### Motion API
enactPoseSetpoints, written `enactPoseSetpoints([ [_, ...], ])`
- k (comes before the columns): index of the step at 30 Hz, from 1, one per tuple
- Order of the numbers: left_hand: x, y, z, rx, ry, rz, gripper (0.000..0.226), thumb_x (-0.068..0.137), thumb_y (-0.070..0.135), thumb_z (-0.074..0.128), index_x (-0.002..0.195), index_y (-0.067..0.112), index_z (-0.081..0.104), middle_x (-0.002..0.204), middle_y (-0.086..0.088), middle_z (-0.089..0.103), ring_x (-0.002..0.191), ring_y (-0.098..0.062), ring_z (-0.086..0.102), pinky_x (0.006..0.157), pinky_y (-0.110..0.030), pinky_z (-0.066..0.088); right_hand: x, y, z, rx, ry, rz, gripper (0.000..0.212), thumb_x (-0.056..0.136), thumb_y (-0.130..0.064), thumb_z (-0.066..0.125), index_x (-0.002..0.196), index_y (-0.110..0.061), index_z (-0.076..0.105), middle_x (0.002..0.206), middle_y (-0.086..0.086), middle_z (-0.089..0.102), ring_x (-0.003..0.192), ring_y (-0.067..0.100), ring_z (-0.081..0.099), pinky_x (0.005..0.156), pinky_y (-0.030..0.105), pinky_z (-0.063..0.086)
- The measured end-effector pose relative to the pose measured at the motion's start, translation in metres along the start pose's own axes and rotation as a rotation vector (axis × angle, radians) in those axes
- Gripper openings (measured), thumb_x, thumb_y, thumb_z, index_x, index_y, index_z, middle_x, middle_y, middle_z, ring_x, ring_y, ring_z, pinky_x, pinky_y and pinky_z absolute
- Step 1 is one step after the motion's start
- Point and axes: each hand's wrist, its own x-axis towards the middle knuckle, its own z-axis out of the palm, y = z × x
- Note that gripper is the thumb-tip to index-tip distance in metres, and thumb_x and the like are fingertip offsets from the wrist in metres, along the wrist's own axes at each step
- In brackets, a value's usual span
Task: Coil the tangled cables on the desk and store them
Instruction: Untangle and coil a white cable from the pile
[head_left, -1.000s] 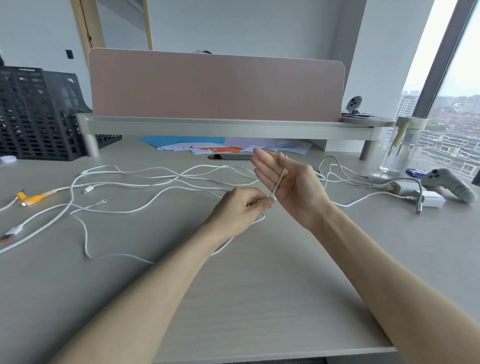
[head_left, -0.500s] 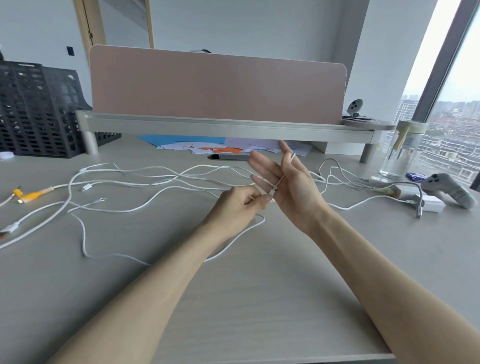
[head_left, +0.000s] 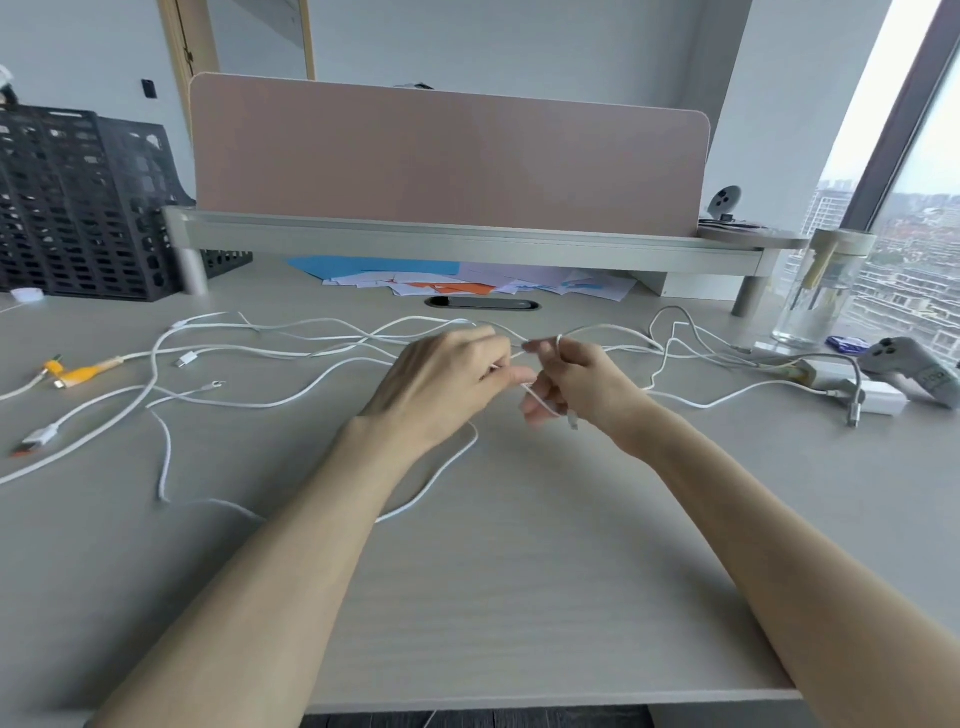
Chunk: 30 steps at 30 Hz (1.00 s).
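Several thin white cables (head_left: 291, 358) lie tangled across the middle of the grey desk (head_left: 519, 597). My left hand (head_left: 441, 387) and my right hand (head_left: 576, 384) meet above the desk centre, both pinching one white cable (head_left: 540, 402). That cable loops over my right hand's fingers, and its small plug hangs just below them. A slack length of it trails down past my left wrist in a curve (head_left: 431, 486) on the desk. A cable with yellow-orange plugs (head_left: 83, 371) lies at the far left.
A pink divider panel on a grey shelf (head_left: 467, 244) runs across the back, with coloured papers (head_left: 467, 283) beneath. A black mesh organiser (head_left: 78, 208) stands back left. At the right are a clear jar (head_left: 821, 291), a white charger (head_left: 878, 397) and a grey controller (head_left: 914, 366).
My right hand turned from open, palm up, to fingers curled round the cable. My left hand rose and moved right, carrying the cable over those fingers.
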Motion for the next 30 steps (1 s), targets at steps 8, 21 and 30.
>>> enactPoseSetpoints([
  [8, 0.003, -0.009, 0.002, -0.291, 0.008, -0.064, 0.028, 0.089, 0.038, 0.054, 0.068, 0.021, 0.044, 0.073, 0.006, 0.045, 0.080, -0.018, 0.067, 0.065, -0.042, 0.049, -0.010, -0.013, 0.007, 0.050, -0.359, 0.235, 0.080, 0.088, -0.080, 0.004, 0.063, -0.016, 0.045, 0.056, -0.003, 0.016, 0.051, 0.014, 0.008, 0.047, 0.028, 0.008],
  [21, 0.004, -0.012, 0.013, -0.547, -0.003, -0.315, 0.034, 0.094, 0.038, 0.057, 0.069, 0.015, 0.056, 0.057, 0.010, 0.044, 0.053, -0.003, 0.035, 0.053, -0.021, 0.029, -0.020, -0.022, 0.002, 0.365, -0.589, 0.224, 0.049, 0.097, -0.051, 0.029, 0.062, -0.019, 0.042, 0.046, -0.004, 0.027, 0.039, 0.014, 0.027, 0.043, 0.027, 0.023],
  [30, 0.002, -0.004, 0.010, -0.751, -0.280, -0.411, 0.018, 0.102, 0.026, 0.044, 0.092, 0.026, 0.059, 0.081, 0.005, 0.050, 0.071, -0.001, 0.044, 0.060, -0.017, 0.036, -0.014, -0.016, 0.002, 0.422, -0.388, 0.212, 0.044, 0.102, -0.032, 0.034, 0.060, -0.021, 0.039, 0.049, -0.005, 0.021, 0.041, 0.012, 0.019, 0.041, 0.023, 0.021],
])
